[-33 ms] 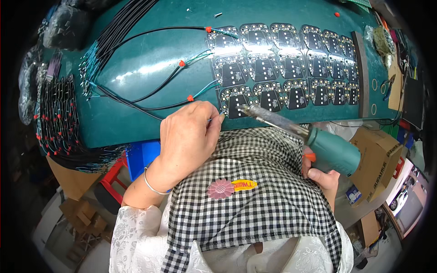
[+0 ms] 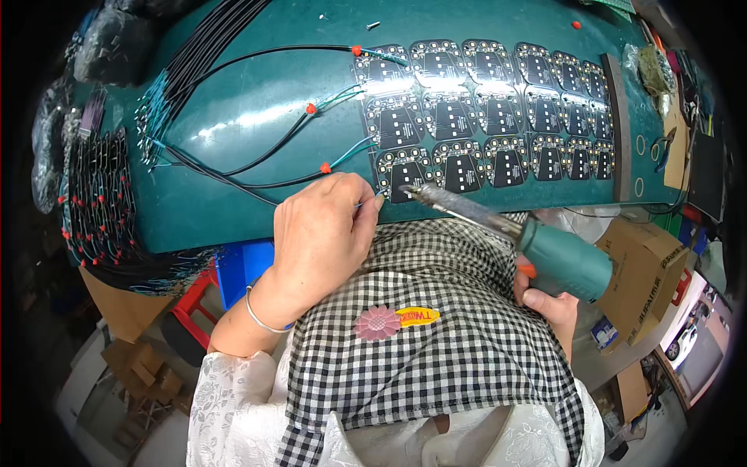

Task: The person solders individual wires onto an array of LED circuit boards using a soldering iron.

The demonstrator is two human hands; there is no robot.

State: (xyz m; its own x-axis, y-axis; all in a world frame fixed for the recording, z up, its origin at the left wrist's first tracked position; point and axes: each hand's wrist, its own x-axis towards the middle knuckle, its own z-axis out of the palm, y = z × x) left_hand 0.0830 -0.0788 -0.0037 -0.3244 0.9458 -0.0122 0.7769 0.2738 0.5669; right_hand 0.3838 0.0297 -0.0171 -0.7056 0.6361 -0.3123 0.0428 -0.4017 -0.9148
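Note:
My left hand (image 2: 323, 233) is closed in a pinch on a thin wire (image 2: 359, 205) at the lower left corner of the nearest board. A black cable (image 2: 261, 199) runs in under this hand; its end is mostly hidden. My right hand (image 2: 551, 307) grips a green soldering gun (image 2: 568, 263) with an orange trigger, its fingers partly hidden behind the body. The gun's metal tip (image 2: 410, 189) reaches left over the lower part of the near-left black circuit board (image 2: 401, 165). Several such boards (image 2: 502, 113) lie joined in rows.
Three cables with red pieces (image 2: 324, 168) have their wires at the boards' left side. Cable bundles lie at the far left (image 2: 210, 47) and left edge (image 2: 97, 187). A dark bar (image 2: 616, 128) borders the boards. A cardboard box (image 2: 642, 268) stands right, below the green table (image 2: 233, 86).
The soldering gun has shifted slightly left, and its tip sits farther over the near-left board. My left hand and the cables have stayed in place.

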